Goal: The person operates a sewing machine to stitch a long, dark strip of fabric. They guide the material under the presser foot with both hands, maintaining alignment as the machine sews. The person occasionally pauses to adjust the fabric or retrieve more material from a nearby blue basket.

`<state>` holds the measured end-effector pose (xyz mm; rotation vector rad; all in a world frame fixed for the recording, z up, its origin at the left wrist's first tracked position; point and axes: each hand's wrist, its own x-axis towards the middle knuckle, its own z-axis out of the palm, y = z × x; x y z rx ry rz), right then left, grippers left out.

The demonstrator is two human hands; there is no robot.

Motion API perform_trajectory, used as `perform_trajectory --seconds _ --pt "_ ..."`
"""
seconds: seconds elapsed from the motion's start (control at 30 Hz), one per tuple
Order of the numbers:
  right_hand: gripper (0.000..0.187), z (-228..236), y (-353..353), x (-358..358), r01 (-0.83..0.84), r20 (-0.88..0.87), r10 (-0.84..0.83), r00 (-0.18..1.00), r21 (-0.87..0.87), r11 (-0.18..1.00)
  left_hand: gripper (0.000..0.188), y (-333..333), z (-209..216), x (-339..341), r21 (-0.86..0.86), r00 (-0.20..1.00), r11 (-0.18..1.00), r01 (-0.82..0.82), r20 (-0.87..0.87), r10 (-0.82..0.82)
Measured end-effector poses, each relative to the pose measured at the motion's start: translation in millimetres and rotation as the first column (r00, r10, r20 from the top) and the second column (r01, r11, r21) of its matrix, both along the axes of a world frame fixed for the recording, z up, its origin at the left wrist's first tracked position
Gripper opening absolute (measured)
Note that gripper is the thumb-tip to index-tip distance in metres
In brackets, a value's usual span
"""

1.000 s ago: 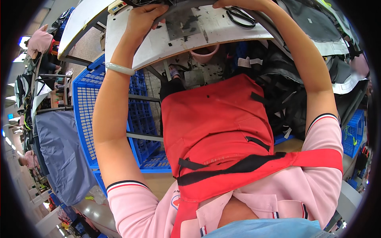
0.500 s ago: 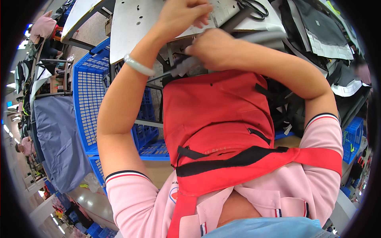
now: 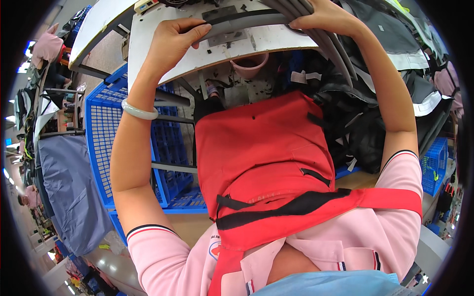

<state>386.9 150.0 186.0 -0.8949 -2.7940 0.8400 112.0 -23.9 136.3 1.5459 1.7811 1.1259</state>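
My left hand (image 3: 177,43) pinches one end of a long grey strip (image 3: 242,25) with a dark upper edge, thumb on top. The strip stretches across above the white table (image 3: 148,49) to my right hand (image 3: 328,18). That hand is closed round a bundle of similar grey strips (image 3: 332,52), whose loose ends curve down past the table's near edge. Whether they are flat or tubular I cannot tell. Behind the bundle, a dark loop shows in part.
Below the table edge stands a pink bucket (image 3: 250,65). A blue crate (image 3: 106,143) is on my left, and black fabric pieces (image 3: 360,128) are heaped on the right. A red apron (image 3: 264,138) covers my lap. Grey and white panels (image 3: 395,44) lie at the far right.
My hands, formerly close together above the apron, have moved apart and up over the table. A grey strip is now stretched between them, with the bundle in my right hand.
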Motion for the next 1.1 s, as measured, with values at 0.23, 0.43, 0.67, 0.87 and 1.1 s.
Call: perform_trajectory --seconds 0.23,0.43,0.67,0.87,1.1 --pt "0.032 -10.1 22.8 -11.9 -0.030 -0.043 0.024 0.999 -0.134 0.990 0.035 20.6 -4.3 -16.4 -0.037 0.999 0.998 -0.050 -0.006 0.050" --pt "0.035 -4.3 28.7 -16.6 -0.033 -0.070 0.031 0.997 -0.025 0.999 0.031 27.0 -4.9 -21.6 -0.008 0.998 0.998 -0.056 0.024 0.056" --pt "0.041 -2.2 35.8 -21.9 0.015 -0.020 -0.015 1.000 0.021 1.000 0.030 33.4 -6.1 -31.7 0.003 0.997 1.000 -0.031 0.072 0.031" --pt "0.046 -1.7 46.4 -31.0 0.033 -0.088 -0.034 0.996 -0.012 0.999 0.031 51.1 -12.8 -49.1 -0.042 0.991 0.998 -0.044 0.124 0.049" --pt "0.057 -29.3 -8.6 -5.5 0.021 -0.083 -0.013 0.996 0.103 0.994 0.032 14.9 -27.7 -42.5 0.108 0.954 0.994 0.008 -0.300 0.025"
